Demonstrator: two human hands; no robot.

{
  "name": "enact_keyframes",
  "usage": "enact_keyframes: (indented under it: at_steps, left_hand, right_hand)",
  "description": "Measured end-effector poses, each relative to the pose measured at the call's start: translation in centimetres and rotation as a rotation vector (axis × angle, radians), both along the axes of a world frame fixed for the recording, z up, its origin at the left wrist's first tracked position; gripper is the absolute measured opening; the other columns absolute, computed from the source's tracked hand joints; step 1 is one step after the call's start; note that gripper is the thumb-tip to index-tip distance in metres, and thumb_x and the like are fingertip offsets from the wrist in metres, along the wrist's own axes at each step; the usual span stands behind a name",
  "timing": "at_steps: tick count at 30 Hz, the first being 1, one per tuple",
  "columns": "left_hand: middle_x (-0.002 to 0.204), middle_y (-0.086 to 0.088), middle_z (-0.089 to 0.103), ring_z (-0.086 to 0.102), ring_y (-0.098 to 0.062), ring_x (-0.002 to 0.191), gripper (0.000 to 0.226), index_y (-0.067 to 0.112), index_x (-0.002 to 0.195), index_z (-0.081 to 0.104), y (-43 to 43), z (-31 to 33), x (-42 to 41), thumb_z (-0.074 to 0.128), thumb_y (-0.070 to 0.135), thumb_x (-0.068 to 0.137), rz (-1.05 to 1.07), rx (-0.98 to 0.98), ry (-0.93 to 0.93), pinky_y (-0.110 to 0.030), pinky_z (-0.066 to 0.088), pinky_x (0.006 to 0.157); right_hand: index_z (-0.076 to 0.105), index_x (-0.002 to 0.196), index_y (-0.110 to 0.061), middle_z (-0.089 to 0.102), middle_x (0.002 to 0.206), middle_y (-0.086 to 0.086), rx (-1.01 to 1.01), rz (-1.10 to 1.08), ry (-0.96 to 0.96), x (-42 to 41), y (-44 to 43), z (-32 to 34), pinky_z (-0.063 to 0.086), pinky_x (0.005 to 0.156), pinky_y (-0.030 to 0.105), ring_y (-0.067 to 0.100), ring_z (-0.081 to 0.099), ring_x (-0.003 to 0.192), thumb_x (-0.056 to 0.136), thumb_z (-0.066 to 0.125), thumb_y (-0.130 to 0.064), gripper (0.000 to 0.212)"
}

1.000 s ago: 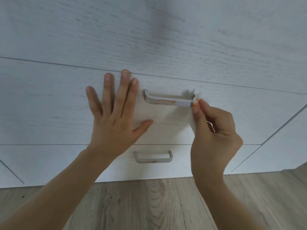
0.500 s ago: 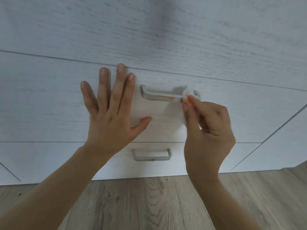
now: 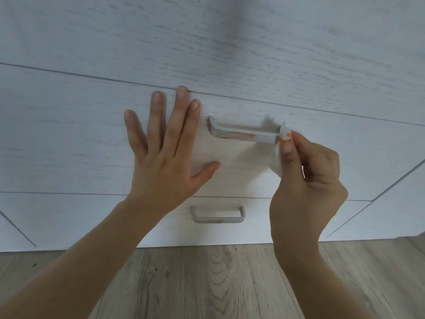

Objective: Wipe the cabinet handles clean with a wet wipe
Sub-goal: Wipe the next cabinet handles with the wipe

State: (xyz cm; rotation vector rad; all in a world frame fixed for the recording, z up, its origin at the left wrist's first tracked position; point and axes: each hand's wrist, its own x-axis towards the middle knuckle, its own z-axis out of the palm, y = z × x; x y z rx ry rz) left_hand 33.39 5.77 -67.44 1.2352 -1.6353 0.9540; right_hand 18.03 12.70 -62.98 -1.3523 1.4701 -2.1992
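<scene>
Left hand (image 3: pixel 165 157): fingers straight, slightly spread, pointing up; thumb out to right; back toward camera; bare forearm rising from lower left. Right hand (image 3: pixel 305 180): fingers curled, thumb and forefinger pinching orange-stained white wet wipe (image 3: pixel 276 164); bare forearm upright.

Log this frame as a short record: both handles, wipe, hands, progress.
upper handle: orange smears along left and middle
lower handle: small orange mark, no hand on it
wet wipe: orange-stained, at upper handle's right end
right hand: pinches the wet wipe
left hand: flat on the drawer front, fingers straight
progress: neither handle clean yet
</scene>
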Motion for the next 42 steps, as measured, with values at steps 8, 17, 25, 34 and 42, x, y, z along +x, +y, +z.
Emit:
enact_keyframes:
  at_steps: [8,17,25,34,42]
  left_hand:
    - [0.151,-0.011,0.006,-0.017,-0.022,0.143,0.087,0.010,0.147,0.011,0.0,-0.1,0.0,0.044,0.066,0.089,-0.005,-0.003,0.003,-0.055,-0.007,0.113]
    - [0.152,-0.012,0.007,-0.016,-0.024,0.144,0.087,0.008,0.147,0.012,0.2,0.2,0.1,0.045,0.064,0.089,-0.012,0.019,0.000,-0.053,-0.009,0.112]
    - [0.150,-0.012,0.008,-0.020,-0.021,0.142,0.087,0.010,0.147,0.008,0.1,0.1,0.1,0.045,0.064,0.089,-0.008,0.021,0.002,-0.054,-0.009,0.112]
    - [0.152,-0.009,0.001,-0.020,-0.021,0.143,0.087,0.011,0.147,0.007,0.2,0.1,0.2,0.044,0.064,0.090,-0.010,0.024,-0.001,-0.052,-0.011,0.112]
    - [0.152,-0.011,0.008,-0.005,-0.030,0.144,0.087,0.010,0.147,0.009,0.0,-0.2,0.1,0.044,0.064,0.090,-0.001,0.001,-0.021,-0.055,-0.005,0.113]
  right_hand:
    - [0.070,0.095,-0.027,0.066,0.105,-0.004,0.109,0.103,-0.096,-1.9,-0.8,1.7,0.047,0.081,0.013,-0.002,0.062,0.096,0.091,0.060,-0.021,0.012]
    - [0.066,0.101,-0.024,0.051,0.083,-0.014,-0.096,-0.050,0.194,1.3,0.2,0.4,0.040,0.070,0.005,-0.009,0.051,0.073,0.084,0.068,-0.012,0.021]
    - [0.068,0.101,-0.019,0.051,0.084,-0.015,-0.111,-0.066,0.292,1.3,-0.3,0.1,0.041,0.075,0.005,-0.008,0.051,0.073,0.084,0.068,-0.011,0.018]
    - [0.070,0.098,-0.017,0.050,0.081,-0.012,-0.138,-0.076,0.358,2.1,0.0,0.2,0.039,0.072,0.003,-0.009,0.049,0.072,0.084,0.068,-0.010,0.016]
    - [0.070,0.100,-0.012,0.050,0.083,-0.014,-0.147,-0.058,0.305,2.8,-0.6,-0.2,0.040,0.070,0.004,-0.007,0.050,0.070,0.084,0.068,-0.007,0.017]
